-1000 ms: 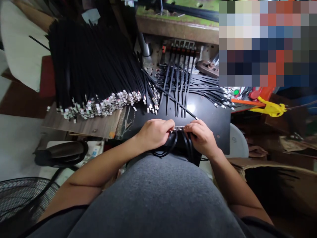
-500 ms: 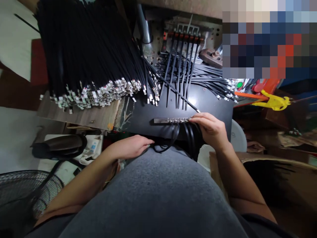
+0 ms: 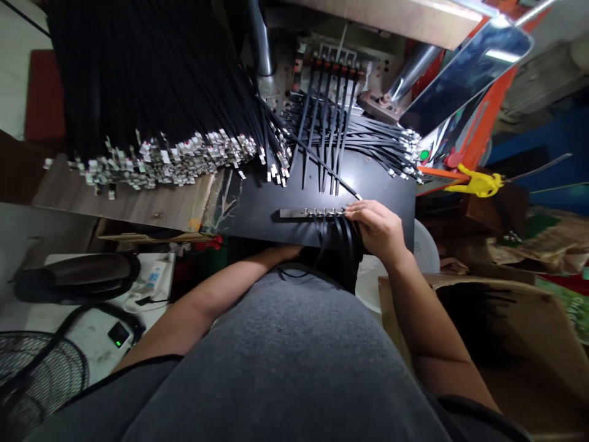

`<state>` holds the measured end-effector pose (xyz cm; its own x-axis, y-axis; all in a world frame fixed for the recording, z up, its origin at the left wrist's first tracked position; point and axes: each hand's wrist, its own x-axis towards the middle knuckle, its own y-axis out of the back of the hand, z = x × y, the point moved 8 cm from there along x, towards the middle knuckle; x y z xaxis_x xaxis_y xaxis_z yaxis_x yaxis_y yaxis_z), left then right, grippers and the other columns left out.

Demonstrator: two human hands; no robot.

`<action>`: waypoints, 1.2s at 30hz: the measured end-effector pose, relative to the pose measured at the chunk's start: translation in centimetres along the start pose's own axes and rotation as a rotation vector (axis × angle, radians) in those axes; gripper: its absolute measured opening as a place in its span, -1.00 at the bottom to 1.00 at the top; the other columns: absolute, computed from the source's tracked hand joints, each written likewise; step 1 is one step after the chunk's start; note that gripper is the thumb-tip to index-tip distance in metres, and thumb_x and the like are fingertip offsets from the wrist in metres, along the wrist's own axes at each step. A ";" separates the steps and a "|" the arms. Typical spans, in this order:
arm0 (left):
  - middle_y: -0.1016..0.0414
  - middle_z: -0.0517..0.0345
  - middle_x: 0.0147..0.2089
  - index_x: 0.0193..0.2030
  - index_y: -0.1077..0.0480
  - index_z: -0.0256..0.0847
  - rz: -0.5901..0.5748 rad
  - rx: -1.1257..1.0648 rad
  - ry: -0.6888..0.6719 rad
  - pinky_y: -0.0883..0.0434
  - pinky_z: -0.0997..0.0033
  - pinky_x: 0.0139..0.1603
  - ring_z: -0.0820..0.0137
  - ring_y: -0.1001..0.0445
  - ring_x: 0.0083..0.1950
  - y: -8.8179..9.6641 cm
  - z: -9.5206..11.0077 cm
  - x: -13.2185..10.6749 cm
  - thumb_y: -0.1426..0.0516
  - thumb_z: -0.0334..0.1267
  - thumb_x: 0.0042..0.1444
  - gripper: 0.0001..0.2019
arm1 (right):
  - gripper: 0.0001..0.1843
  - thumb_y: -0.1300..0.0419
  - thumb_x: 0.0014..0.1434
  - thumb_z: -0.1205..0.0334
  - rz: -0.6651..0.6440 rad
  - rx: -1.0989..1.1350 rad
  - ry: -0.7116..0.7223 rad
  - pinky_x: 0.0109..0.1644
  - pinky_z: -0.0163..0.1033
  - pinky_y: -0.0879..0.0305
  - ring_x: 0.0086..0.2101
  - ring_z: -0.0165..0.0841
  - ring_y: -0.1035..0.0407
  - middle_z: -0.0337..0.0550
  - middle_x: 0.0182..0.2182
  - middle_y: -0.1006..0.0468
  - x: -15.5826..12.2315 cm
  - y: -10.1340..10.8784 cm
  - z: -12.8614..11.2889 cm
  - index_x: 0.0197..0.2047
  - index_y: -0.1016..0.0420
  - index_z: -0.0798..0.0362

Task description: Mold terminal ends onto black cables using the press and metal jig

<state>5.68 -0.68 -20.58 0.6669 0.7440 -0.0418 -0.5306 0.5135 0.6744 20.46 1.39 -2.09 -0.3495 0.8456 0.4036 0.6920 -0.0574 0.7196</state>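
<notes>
My right hand is closed in a pinch at the right end of a slotted metal bar lying on the black tabletop. Whether a cable end is also between those fingers is hidden. Several black flat cables run from the bar's slots over the table's front edge. One more cable slants across from the pile, its silver tip close to my right fingertips. My left hand reaches below the front edge near the hanging cables; its fingers are in shadow and mostly hidden.
A thick bundle of black cables with silver ends covers the left side. Behind the bar, several cables hang from a press fixture over another cable pile. An open cardboard box stands right; a fan stands left.
My left hand has moved right and under the table edge, so its fingers are now hidden. The right hand stays at the bar's end. The camera view has shifted slightly.
</notes>
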 end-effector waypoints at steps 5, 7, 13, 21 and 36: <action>-0.62 0.08 -0.19 -0.25 -0.58 -0.15 -0.122 0.089 0.106 -0.52 0.34 -0.07 0.31 -0.58 -0.14 3.1 0.0 -6.2 -0.03 -0.46 0.10 -0.71 | -0.79 -0.09 0.29 0.34 -0.123 0.101 -0.096 0.01 -0.14 -0.46 -0.15 -0.31 -0.53 -0.13 -0.22 -0.63 0.7 0.6 1.1 -0.24 -0.56 0.00; -0.60 0.05 -0.16 -0.21 -0.60 -0.14 -0.130 0.130 0.146 -0.52 0.34 -0.10 0.29 -0.57 -0.14 5.8 0.8 -9.8 -0.04 -0.50 0.04 -0.66 | -0.82 -0.16 0.25 0.29 -0.139 0.133 -0.193 -0.04 -0.15 -0.46 -0.17 -0.30 -0.51 -0.13 -0.19 -0.62 1.1 1.2 2.9 -0.13 -0.56 -0.01; -0.56 0.12 -0.10 -0.01 -0.54 0.07 0.500 0.516 0.057 -0.46 -0.01 0.11 0.20 -0.53 -0.02 20.4 6.5 -16.4 -0.07 -0.48 0.16 -0.59 | -0.91 -0.32 0.04 0.25 -0.213 -0.205 -0.315 -0.32 -0.20 -0.32 -0.42 -0.31 -0.38 -0.12 -0.42 -0.53 4.8 0.2 6.9 -0.36 -0.55 0.07; -0.49 0.19 0.12 -0.08 -0.54 -0.04 0.972 0.226 -0.165 -0.62 0.31 -0.05 0.40 -0.59 -0.06 25.4 11.2 -9.2 -0.17 -0.42 0.21 -0.78 | -0.86 -0.24 0.17 0.30 -0.432 0.046 -0.183 -0.25 -0.27 -0.31 -0.36 -0.33 -0.45 -0.15 -0.35 -0.62 12.1 -6.3 -0.5 -0.19 -0.60 0.07; -0.61 0.15 -0.15 -0.14 -0.44 -0.21 0.464 -0.070 -0.128 -0.55 0.43 0.01 0.46 -0.60 -0.10 18.4 8.8 -2.6 -0.16 -0.45 0.20 -0.87 | -0.82 -0.20 0.25 0.21 -0.400 0.028 -0.155 -0.06 -0.06 -0.41 -0.15 -0.22 -0.43 -0.04 -0.18 -0.58 1.3 1.1 3.5 -0.10 -0.54 0.03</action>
<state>-1.25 3.13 -1.57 0.4082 0.8449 0.3458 -0.8183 0.1707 0.5489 22.99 4.29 -2.74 -0.4961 0.8682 0.0050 0.5393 0.3036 0.7855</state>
